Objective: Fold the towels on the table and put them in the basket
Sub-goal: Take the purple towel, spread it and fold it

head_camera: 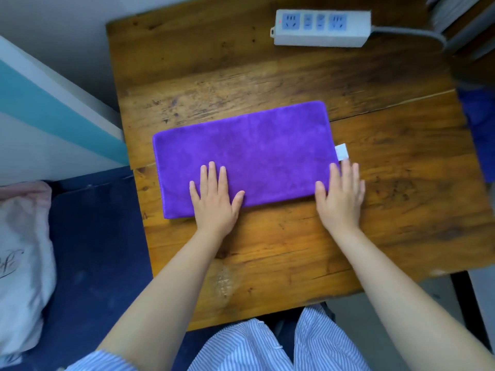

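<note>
So we've got the purple towel (243, 156) lying flat in the middle of the frame on the wooden table (267, 70), already a long rectangle, so it looks folded at least once. Our guess is we're smoothing it before the next fold. To do that well, we'd press outward from the centre, square up the near edge, then bring one short end over the other so the white tag (342, 152) at the right end tucks inside.

Left hand (214, 194) sits palm down on the near-left part of the towel, fingers straight and spread wide, holding nothing. Right hand (340, 194) is flat too, fingers straight and closer together, half on the towel's lower right corner and half on the wood. Both forearms reach up from the bottom of the frame. No basket in sight.
</note>
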Demonstrator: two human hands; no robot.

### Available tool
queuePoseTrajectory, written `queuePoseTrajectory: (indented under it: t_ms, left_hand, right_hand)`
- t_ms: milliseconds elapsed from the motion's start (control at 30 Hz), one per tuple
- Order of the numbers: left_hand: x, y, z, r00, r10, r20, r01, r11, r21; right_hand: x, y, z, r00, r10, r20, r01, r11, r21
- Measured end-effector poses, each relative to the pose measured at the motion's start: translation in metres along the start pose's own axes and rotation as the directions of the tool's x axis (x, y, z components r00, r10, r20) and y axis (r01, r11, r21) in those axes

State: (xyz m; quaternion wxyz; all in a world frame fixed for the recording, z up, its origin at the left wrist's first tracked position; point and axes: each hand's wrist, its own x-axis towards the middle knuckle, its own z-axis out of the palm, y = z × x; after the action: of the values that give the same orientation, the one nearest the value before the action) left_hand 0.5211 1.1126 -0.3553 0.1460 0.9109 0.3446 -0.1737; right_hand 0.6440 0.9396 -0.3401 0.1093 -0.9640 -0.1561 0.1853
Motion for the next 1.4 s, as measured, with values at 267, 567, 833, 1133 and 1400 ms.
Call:
queuePoseTrajectory:
  t_ms: [267, 567, 833, 1133, 1400]
  left_hand:
    - [0.034, 0.025, -0.017, 0.997, 0.075, -0.011, -0.075, 0.996, 0.040]
    - [0.039, 0.020, -0.011, 0.998, 0.067, -0.023, -0.066, 0.997, 0.044]
    - [0.033, -0.005, -0.030, 0.996, 0.076, -0.050, -0.078, 0.996, -0.034]
    - [-0.013, -0.094, -0.034, 0.956, -0.160, -0.246, 0.089, 0.957, -0.277]
    - [-0.057, -0.154, -0.015, 0.937, -0.250, -0.244, 0.178, 0.943, -0.281]
  right_hand:
    - [0.038, -0.009, -0.029, 0.987, 0.159, -0.009, -0.159, 0.986, 0.045]
    - [0.051, -0.031, -0.019, 0.973, 0.222, 0.060, -0.228, 0.966, 0.118]
    - [0.038, -0.051, -0.049, 0.990, -0.014, -0.137, 0.039, 0.984, 0.176]
    - [-0.015, -0.170, -0.017, 0.819, -0.472, -0.326, 0.561, 0.777, 0.286]
    - [-0.038, -0.206, 0.064, 0.808, -0.537, 0.242, 0.450, 0.828, 0.335]
